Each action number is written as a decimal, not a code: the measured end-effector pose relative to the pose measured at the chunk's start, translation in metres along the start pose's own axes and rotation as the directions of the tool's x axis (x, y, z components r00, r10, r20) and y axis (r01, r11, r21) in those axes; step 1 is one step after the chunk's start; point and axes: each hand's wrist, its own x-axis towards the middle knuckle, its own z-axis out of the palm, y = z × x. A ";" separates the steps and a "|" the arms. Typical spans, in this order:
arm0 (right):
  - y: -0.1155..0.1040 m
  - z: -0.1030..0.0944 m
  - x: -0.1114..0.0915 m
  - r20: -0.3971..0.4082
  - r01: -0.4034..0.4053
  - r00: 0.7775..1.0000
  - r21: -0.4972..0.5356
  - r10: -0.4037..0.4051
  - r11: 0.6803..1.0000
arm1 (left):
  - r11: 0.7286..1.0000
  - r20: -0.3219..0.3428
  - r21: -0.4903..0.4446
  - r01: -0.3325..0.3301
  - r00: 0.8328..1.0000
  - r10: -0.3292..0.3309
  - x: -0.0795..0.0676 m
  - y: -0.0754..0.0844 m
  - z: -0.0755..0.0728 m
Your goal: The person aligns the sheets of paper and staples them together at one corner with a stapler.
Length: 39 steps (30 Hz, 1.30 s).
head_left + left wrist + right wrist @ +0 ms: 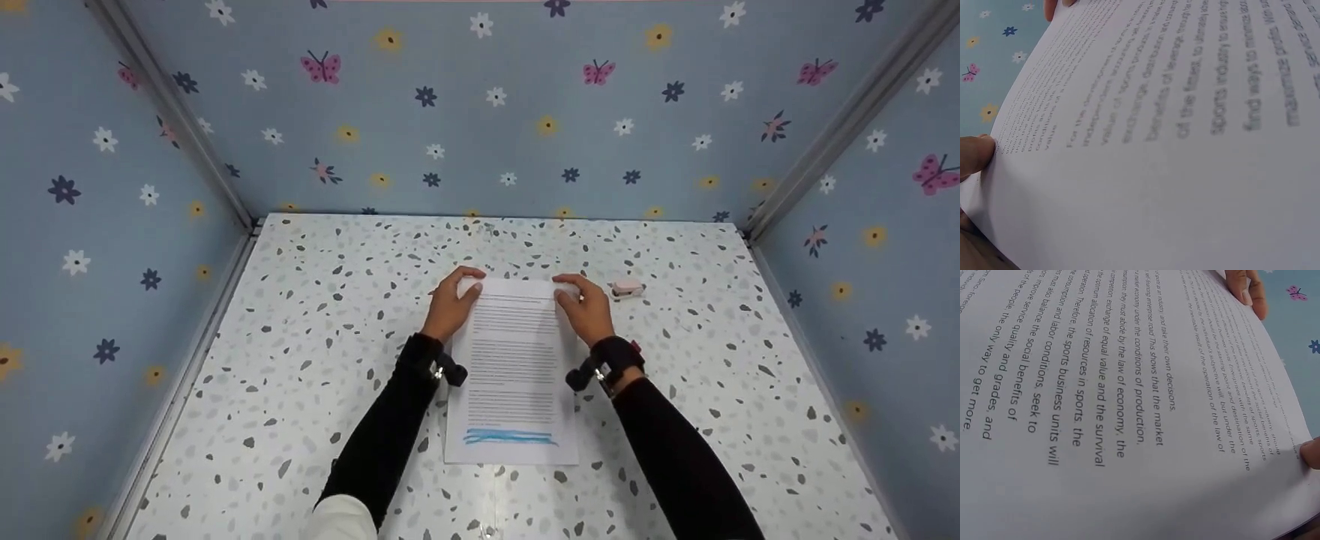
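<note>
A printed paper (514, 360) stands in the middle of the head view, its far end between both hands and its near end over the table. Blue marker strokes (510, 436) cross its lower part. My left hand (451, 304) pinches the far left corner, thumb on the printed face. The far right corner is pinched by my right hand (589, 309) in the same way. Up close in the left wrist view, the page (1145, 197) bows between the hands, and the left thumb (976, 154) presses its edge. In the right wrist view the right thumb (1311, 453) lies on the page's margin.
A small pale pink stapler (627, 288) lies on the table just right of my right hand. The speckled white table (300, 375) is enclosed by blue walls (480, 112) with flowers and butterflies. Black bands with small cameras sit on both wrists.
</note>
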 end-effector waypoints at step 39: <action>0.034 0.006 -0.042 0.145 -0.372 0.928 0.318 0.343 0.872 | 0.995 -0.013 -0.079 0.064 0.998 -0.065 -0.002 -0.002 0.007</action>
